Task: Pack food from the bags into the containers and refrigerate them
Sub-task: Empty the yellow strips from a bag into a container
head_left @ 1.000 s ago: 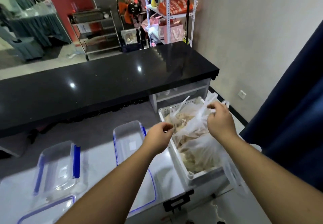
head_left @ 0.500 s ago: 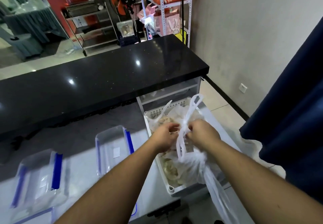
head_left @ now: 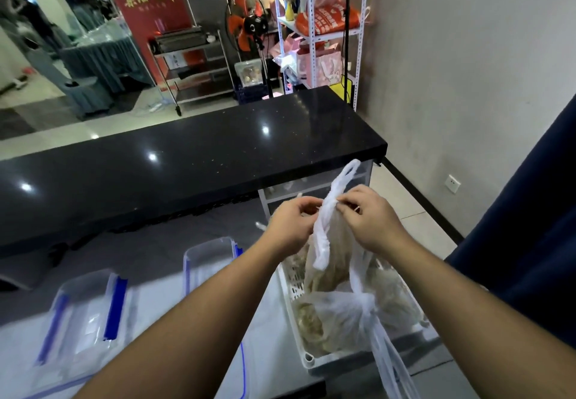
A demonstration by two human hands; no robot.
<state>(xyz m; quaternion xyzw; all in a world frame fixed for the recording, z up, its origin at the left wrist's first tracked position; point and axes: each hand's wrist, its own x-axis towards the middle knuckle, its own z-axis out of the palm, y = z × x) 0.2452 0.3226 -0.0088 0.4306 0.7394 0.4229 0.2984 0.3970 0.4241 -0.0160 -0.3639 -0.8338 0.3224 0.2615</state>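
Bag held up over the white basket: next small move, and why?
Probably pull the twisted handles apart to open the bag. Both the left hand and right hand pinch its bunched neck, food is inside, and the clear container waits beside the basket.

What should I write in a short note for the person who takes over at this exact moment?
Left hand and right hand: both pinch the knotted handles of the lifted bag.
Second tied bag: lies in the white basket.
Clear containers: on the table, no food visible inside.
Done: nothing packed.
Left: untie bags, fill containers, refrigerate.
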